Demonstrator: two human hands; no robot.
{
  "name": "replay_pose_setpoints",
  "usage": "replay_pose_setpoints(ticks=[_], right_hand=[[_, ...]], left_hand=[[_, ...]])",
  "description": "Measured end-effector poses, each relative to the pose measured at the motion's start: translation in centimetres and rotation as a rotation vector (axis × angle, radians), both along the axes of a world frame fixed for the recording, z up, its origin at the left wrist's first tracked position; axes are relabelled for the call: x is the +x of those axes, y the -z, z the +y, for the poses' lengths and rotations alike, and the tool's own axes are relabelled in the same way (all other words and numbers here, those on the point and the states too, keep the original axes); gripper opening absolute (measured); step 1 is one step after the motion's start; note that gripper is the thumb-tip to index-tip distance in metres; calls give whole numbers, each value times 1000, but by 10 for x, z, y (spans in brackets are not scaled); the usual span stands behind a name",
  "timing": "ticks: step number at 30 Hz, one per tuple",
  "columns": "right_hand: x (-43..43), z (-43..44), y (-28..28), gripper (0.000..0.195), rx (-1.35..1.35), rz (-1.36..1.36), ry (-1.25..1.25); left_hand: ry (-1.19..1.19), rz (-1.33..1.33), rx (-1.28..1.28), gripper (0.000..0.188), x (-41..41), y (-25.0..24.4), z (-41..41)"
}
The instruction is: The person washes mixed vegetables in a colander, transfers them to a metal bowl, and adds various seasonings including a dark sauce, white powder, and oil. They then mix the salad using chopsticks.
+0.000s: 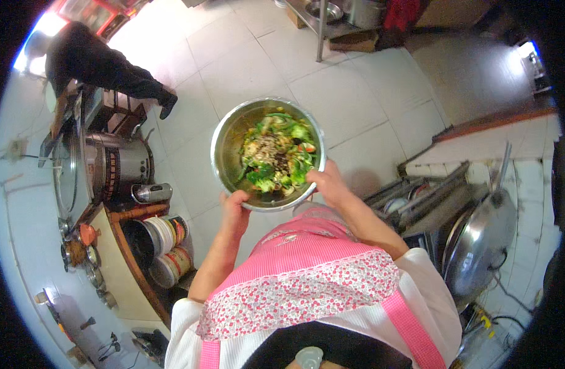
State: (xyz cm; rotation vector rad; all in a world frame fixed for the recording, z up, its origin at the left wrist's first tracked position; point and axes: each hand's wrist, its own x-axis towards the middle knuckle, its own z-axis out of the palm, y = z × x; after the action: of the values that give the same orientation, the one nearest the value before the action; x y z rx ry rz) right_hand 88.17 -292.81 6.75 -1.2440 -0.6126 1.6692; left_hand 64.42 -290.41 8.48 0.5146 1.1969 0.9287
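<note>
Before my body I hold up a round stainless-steel bowl (pixel 223 138) over the tiled floor. Inside it lies a heap of mixed vegetables (pixel 278 154): broccoli florets, green strips and orange-red pieces, with a pale chopped topping and dark bits in the middle. My left hand (pixel 236 205) grips the near-left rim, thumb on the inside edge. On the near-right rim my right hand (pixel 327 182) has its thumb over the edge. The fingers of both hands are partly hidden beneath the bowl.
At left stand a large steel pot (pixel 121 161), a worktop (pixel 119 267) with small jars, and plastic buckets (pixel 169 235) below. A person (pixel 102 64) bends at upper left. To the right are a metal rack (pixel 416 203) and a large wok (pixel 483 244). A metal shelf (pixel 319 32) stands ahead.
</note>
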Motion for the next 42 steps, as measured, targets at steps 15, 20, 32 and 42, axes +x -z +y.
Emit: replay_pose_setpoints(ticks=[15, 20, 32, 42], right_hand=[[5, 187, 0, 39, 43, 96, 119], [-15, 277, 9, 33, 54, -32, 53], [-65, 436, 34, 37, -56, -43, 172], [-43, 721, 19, 34, 150, -91, 139]], left_hand=[[99, 65, -57, 53, -4, 32, 194], [-12, 2, 13, 39, -6, -4, 283], [-20, 23, -51, 56, -63, 39, 467], [-107, -63, 20, 46, -32, 10, 712]])
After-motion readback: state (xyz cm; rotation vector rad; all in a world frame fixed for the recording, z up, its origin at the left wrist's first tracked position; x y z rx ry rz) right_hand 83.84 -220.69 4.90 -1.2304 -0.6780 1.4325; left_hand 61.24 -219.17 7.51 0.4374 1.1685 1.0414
